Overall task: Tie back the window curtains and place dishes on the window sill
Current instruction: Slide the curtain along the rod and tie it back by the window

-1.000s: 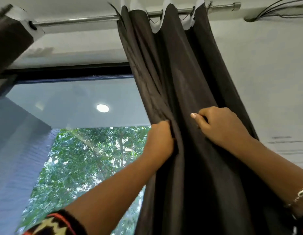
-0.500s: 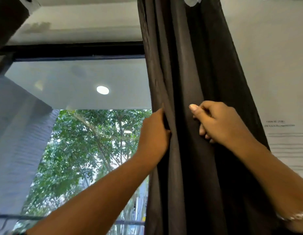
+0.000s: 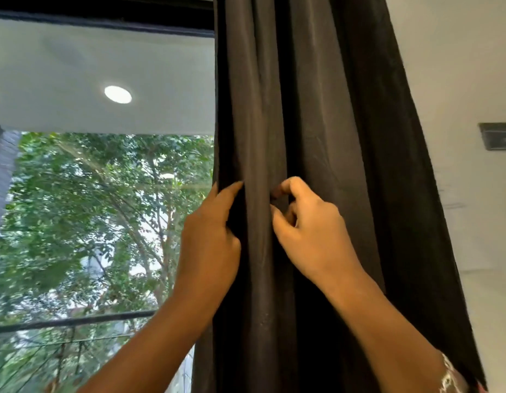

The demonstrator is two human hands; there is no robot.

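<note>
**Gathering the curtain before the tie: grip tips**

The dark curtain (image 3: 317, 137) hangs from 12 o'clock straight down to 6, just right of centre. It's clear of the window (image 3: 104, 222), which fills the 9 o'clock side. There's bare wall (image 3: 459, 80) at 3 o'clock. Both hands are on the cloth about mid-frame, close together with one pleat between them.

The left hand (image 3: 209, 245), on the 9 o'clock side of that pleat, is wrapped round the curtain's window-side edge, thumb lying up the front and fingers curled in behind. The right hand (image 3: 311, 234), on the 3 o'clock side, has its fingers curled tight and pinches a fold between thumb and forefinger. How much cloth it's really got I can't say, since the fold hides the fingertips.

My take is that this is the gathering bit. The tie isn't on yet, and I see no tie-back or hook anywhere in shot. To do it well:

- Feed pleats from the right hand into the left one at a time, so the bundle stacks neat instead of scrunching.
- Pull sideways toward 3 o'clock, not down toward 6, or the strain goes on whatever holds the curtain up top.
- Get one hand fully round the whole bunch before the other goes hunting for a tie, otherwise it'll fan back over the glass.

Dishes and sill aren't in view, so that half is all to come.
</note>
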